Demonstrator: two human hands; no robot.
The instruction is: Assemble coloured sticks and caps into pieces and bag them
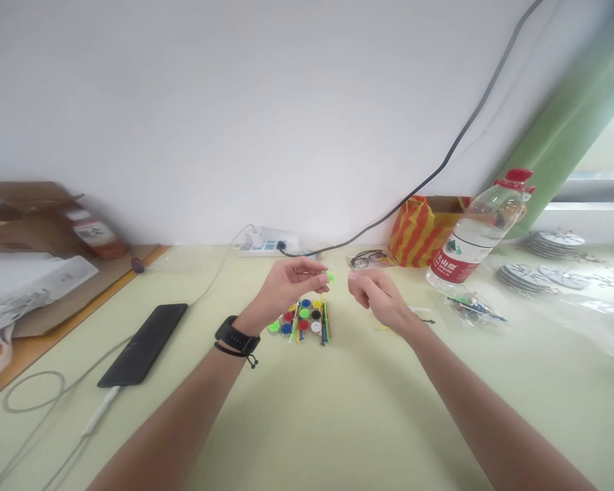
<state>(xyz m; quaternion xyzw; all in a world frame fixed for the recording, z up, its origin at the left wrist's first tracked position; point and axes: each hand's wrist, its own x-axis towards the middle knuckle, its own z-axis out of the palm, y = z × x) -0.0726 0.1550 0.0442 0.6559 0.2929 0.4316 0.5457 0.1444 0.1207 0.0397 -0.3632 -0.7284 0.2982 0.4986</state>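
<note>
Between the thumb and fingers of my left hand (295, 281) is a small bright green plastic piece (330, 276), too small to name more exactly. My right hand (376, 294) is raised a short way to its right, with the fingers curled closed; whatever they may hold is hidden. Below and between the hands, several round coloured discs (304, 314) lie in rows on the table, in green, red, blue, yellow, black and white. Thin coloured plastic sticks (326, 323) lie lengthwise among and beside the discs.
A black phone (143, 344) on a cable lies at the left. Behind stands a power strip (266, 242) against the wall. To the right are a water bottle (478, 232), a striped bag (417, 232), a plastic bag of small parts (473, 310) and stacked discs (522, 278). A cardboard box (31, 211) is far left.
</note>
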